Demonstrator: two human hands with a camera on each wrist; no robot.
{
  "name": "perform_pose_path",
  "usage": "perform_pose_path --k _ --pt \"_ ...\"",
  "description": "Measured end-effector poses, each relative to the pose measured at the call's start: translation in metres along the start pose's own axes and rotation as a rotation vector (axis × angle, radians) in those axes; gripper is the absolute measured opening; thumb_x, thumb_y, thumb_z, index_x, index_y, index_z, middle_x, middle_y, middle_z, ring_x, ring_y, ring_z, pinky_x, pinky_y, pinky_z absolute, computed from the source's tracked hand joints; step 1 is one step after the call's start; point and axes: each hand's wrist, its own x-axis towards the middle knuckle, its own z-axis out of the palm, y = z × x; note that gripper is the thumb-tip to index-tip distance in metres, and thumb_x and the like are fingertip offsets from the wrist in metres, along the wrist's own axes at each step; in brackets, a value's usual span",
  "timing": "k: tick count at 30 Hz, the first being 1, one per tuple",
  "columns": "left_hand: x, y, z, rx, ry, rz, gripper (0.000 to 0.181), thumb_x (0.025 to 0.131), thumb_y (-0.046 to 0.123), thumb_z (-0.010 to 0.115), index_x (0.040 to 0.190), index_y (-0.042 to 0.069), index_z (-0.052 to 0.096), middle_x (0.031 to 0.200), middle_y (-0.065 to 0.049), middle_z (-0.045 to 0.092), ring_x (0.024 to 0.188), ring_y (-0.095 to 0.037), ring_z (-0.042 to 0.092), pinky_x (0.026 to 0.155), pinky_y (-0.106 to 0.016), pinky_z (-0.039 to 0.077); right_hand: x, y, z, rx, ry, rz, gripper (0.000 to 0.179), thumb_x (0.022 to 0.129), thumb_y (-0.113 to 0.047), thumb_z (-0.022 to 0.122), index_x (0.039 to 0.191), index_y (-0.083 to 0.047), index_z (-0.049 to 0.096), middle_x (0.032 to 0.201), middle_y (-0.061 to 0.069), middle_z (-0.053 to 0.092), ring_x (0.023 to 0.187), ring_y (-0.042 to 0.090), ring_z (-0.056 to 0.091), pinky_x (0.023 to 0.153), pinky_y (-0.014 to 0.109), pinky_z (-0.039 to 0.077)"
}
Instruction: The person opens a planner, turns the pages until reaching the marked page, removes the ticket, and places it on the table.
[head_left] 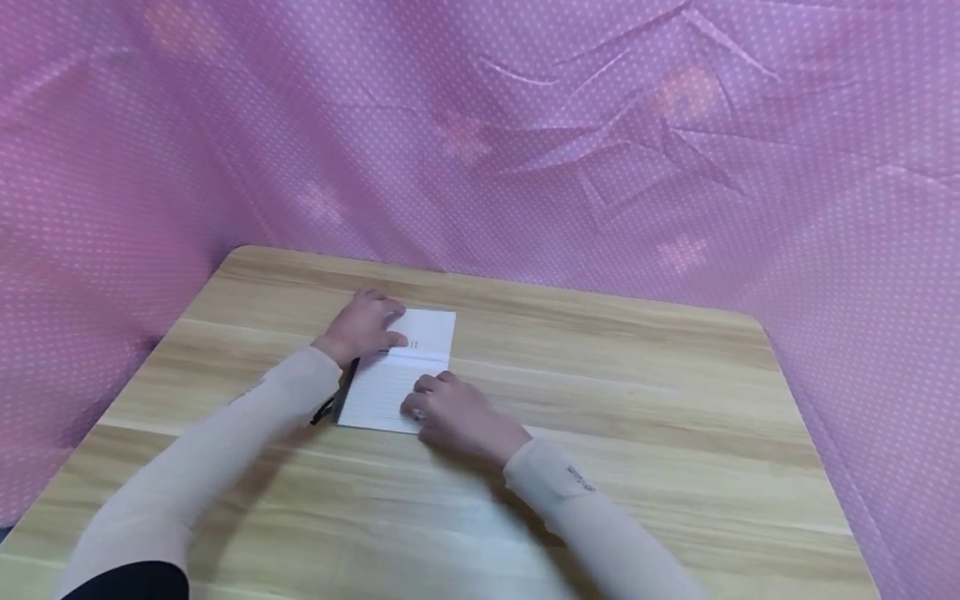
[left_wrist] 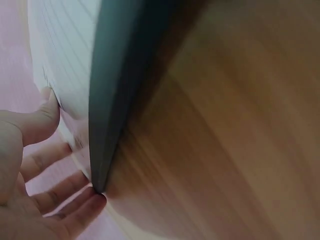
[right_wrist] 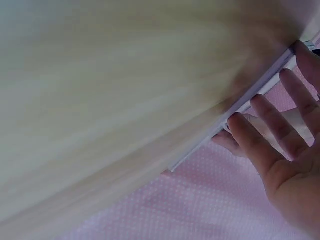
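Observation:
An open notebook (head_left: pixel 375 393) with white pages, the lower one ruled, lies flat on the table. My left hand (head_left: pixel 363 323) rests at the left side of the upper page, its thumb near the fold. In the left wrist view the thumb touches the white page (left_wrist: pixel 65 55), and loosely extended fingers reach the end of the thick dark edge (left_wrist: pixel 112 95). My right hand (head_left: pixel 461 417) touches the lower page's right side. Fairly straight fingers (right_wrist: pixel 280 127) meet the notebook's thin edge (right_wrist: pixel 257 95) in the right wrist view.
A small black object (head_left: pixel 322 410), its kind unclear, sticks out left of the notebook beside the left wrist. The wood-grain table (head_left: pixel 637 417) has rounded far corners. Pink dotted cloth (head_left: pixel 525 167) hangs behind it and along its sides.

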Motion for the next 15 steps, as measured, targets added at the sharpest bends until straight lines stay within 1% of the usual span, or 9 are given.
perform_pose_path --k 3,7,10,12,15 --pt "0.002 0.023 0.008 0.045 0.016 0.049 0.060 0.095 0.035 0.087 0.138 -0.003 0.070 0.144 -0.024 0.065 0.142 -0.047 0.049 0.123 -0.059 0.032 -0.025 0.006 -0.006 0.034 -0.007 0.021 0.033 0.094 -0.014 0.082 0.126 -0.017 0.078 0.125 0.003 0.071 0.112 0.025 0.065 0.096 0.035 0.055" --pt "0.004 0.059 0.023 0.073 0.047 0.094 0.060 0.093 0.042 0.088 0.134 0.000 0.074 0.133 -0.023 0.070 0.131 -0.044 0.057 0.116 -0.055 0.041 -0.065 0.018 -0.009 0.069 -0.001 0.050 0.036 0.090 -0.012 0.083 0.126 -0.015 0.077 0.127 0.004 0.070 0.114 0.027 0.064 0.095 0.039 0.057" --pt "0.008 0.087 0.035 0.073 0.061 0.099 0.061 0.092 0.045 0.088 0.134 0.002 0.074 0.130 -0.023 0.069 0.126 -0.043 0.059 0.109 -0.054 0.048 -0.096 0.028 -0.011 0.085 0.005 0.076 0.038 0.088 -0.012 0.085 0.125 -0.014 0.076 0.129 0.005 0.069 0.118 0.028 0.064 0.097 0.041 0.057" --pt "0.010 0.105 0.042 0.078 0.055 0.103 0.062 0.093 0.046 0.087 0.135 0.002 0.074 0.130 -0.022 0.069 0.124 -0.042 0.059 0.106 -0.052 0.051 -0.114 0.032 -0.014 0.093 0.011 0.093 0.039 0.087 -0.011 0.086 0.125 -0.014 0.076 0.129 0.005 0.069 0.119 0.028 0.064 0.098 0.043 0.057" --pt "0.013 0.129 0.051 0.074 0.041 0.105 0.063 0.094 0.048 0.085 0.137 0.003 0.074 0.131 -0.021 0.068 0.121 -0.039 0.059 0.102 -0.048 0.053 -0.137 0.036 -0.016 0.095 0.026 0.112 0.039 0.086 -0.010 0.087 0.124 -0.014 0.076 0.129 0.005 0.070 0.118 0.028 0.065 0.100 0.043 0.056"
